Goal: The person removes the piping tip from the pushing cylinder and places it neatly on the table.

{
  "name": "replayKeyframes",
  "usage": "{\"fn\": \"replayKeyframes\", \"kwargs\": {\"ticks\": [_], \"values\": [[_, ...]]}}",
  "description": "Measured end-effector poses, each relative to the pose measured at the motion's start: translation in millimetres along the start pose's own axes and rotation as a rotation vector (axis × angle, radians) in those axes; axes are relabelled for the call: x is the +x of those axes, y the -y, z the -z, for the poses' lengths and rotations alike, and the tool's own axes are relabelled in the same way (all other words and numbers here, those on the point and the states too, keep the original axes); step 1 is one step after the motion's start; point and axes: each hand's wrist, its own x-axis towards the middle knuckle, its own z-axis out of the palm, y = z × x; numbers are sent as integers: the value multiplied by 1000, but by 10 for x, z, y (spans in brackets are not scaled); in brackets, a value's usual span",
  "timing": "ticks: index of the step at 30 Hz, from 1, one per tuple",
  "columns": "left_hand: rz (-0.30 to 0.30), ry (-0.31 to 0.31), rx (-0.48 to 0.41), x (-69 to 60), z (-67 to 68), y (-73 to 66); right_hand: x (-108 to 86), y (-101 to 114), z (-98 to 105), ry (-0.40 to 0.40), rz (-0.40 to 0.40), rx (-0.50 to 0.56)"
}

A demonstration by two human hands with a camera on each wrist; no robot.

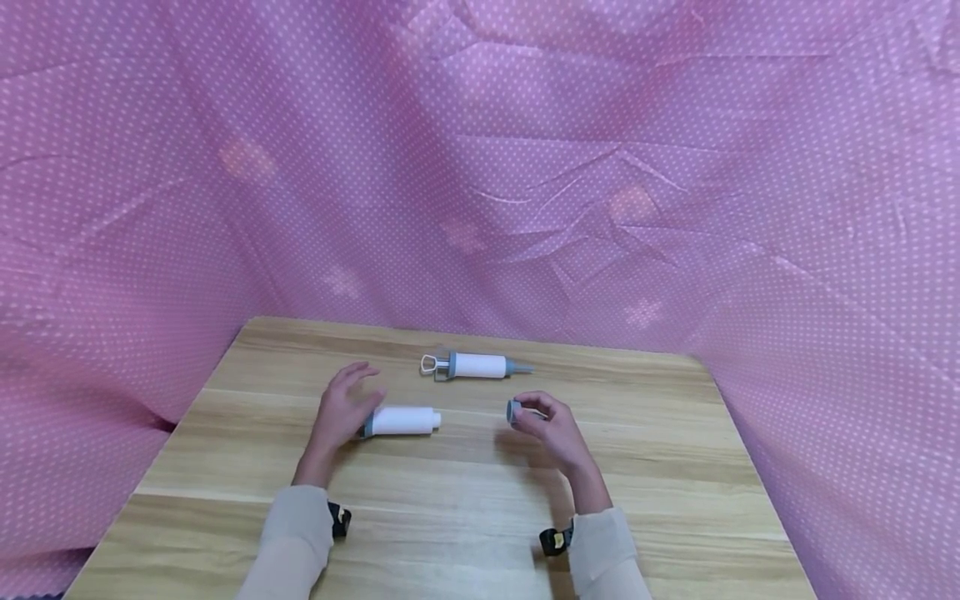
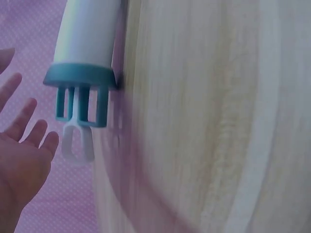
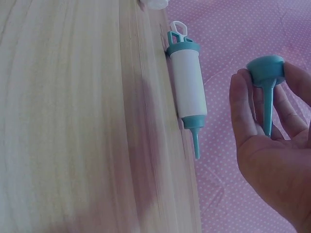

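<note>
The right hand (image 1: 551, 429) pinches a teal nozzle cap (image 3: 266, 69) between thumb and fingers, its thin spout pointing toward the palm in the right wrist view. In the head view a white syringe barrel (image 1: 403, 421) lies on the table, its nozzle end bare and facing right. The left hand (image 1: 344, 408) is beside the barrel's teal collar end; in the left wrist view its fingers (image 2: 28, 116) are spread, apart from the teal collar (image 2: 80, 75) and white loop handle (image 2: 77, 144).
A second syringe (image 1: 480, 365), with its teal nozzle attached, lies farther back on the wooden table (image 1: 450, 517). Pink dotted cloth (image 1: 480, 167) hangs behind the table and along both sides.
</note>
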Motion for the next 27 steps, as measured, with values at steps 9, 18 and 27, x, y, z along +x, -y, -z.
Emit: {"fn": "replayKeyframes", "kwargs": {"ticks": [9,18,27], "values": [[-116,25,-42,-36,-153,-224,6,15,-10,-50,-14,-8],[-132,60,-88,-46,-288,-415,16,45,-25,-98,44,-6],[-63,73,-268,-75,-379,-540,24,60,-55,-107,71,27]]}}
